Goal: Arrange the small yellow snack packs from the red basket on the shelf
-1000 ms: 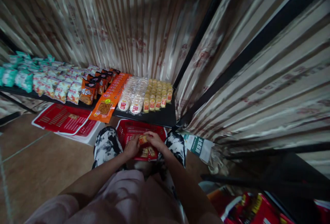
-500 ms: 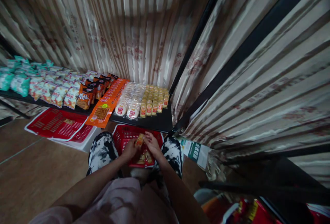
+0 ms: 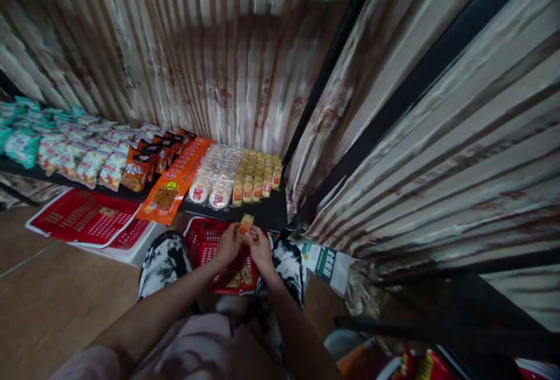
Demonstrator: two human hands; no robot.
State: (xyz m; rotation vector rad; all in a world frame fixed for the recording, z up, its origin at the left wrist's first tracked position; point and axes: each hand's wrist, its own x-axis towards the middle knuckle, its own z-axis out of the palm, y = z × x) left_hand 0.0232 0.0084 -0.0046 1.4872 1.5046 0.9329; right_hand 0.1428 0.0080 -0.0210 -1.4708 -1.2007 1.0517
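Between my two hands is a small yellow wrapped snack pack (image 3: 245, 224) with a red-orange label, held upright. My left hand (image 3: 230, 244) grips its left side, and my right hand (image 3: 259, 247) pinches it low on the right. Below them, a red plastic basket (image 3: 199, 231) sits between my knees with a few similar yellow packs (image 3: 246, 275) in it. Just beyond, on the black shelf (image 3: 275, 211), stand rows of the same yellow packs (image 3: 258, 175). White round wrapped snacks (image 3: 210, 193) lie to their left.
Further left on the shelf are an orange flat bag (image 3: 168, 193), brown-orange packs (image 3: 135, 170), white bags (image 3: 87, 167) and teal bags (image 3: 21, 146). A second red basket (image 3: 83, 216) lies on the floor at left. Black posts (image 3: 332, 70) and a striped curtain (image 3: 196, 47) stand behind.
Both hands have raised the yellow pack slightly toward the shelf and turned it more upright. The whole view has shifted a little.
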